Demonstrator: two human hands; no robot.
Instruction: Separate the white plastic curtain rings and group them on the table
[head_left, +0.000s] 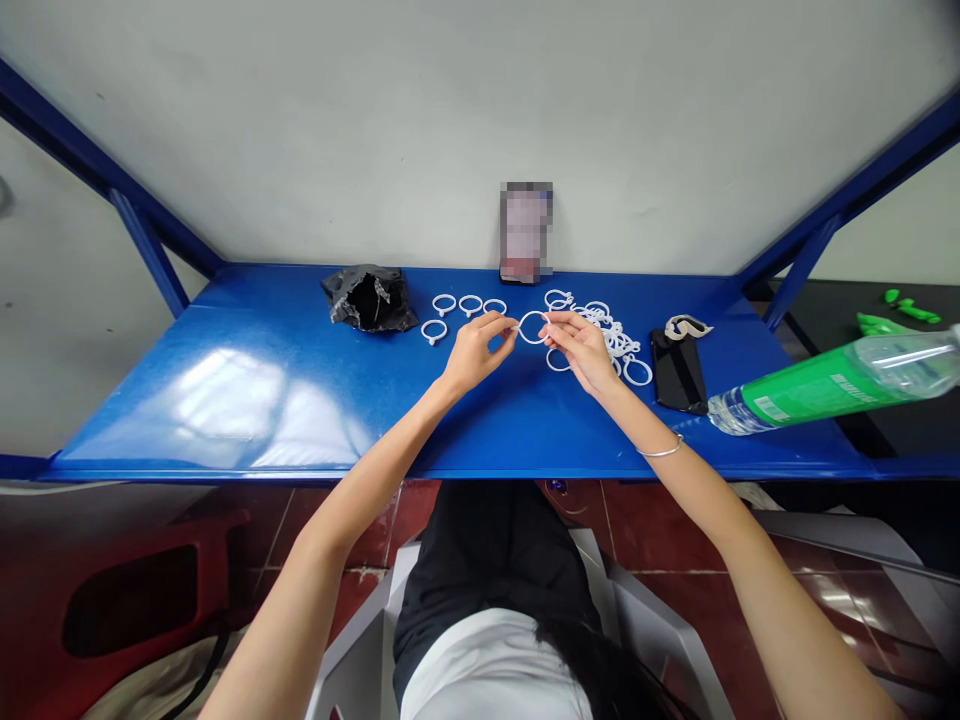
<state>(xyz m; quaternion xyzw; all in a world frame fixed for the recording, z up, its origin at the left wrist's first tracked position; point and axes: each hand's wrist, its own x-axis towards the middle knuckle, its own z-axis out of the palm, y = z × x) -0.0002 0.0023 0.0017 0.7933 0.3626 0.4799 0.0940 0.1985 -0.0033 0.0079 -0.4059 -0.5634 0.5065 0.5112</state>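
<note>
A white plastic ring (pixel 534 342) is held up just above the blue table. On its left edge my left hand (pixel 480 352) pinches it between thumb and fingertips. My right hand (pixel 581 348) grips the opposite side of the same ring, its fingers closed. Left of my left hand, several white rings with small eyelets lie spaced apart, one of them a single ring (pixel 433 332) nearer me. Beside and partly behind my right hand is a loose pile of white rings (pixel 619 342). Some of that pile is hidden by the hand.
A crumpled black plastic bag (pixel 369 300) lies open at the back left. Against the wall leans a phone (pixel 526 235) with a blurred screen. On the right are a black phone (pixel 679 372), a rolled pale strap (pixel 688 327) and a green-labelled bottle (pixel 832 385). Blue frame bars flank the table (pixel 247 420).
</note>
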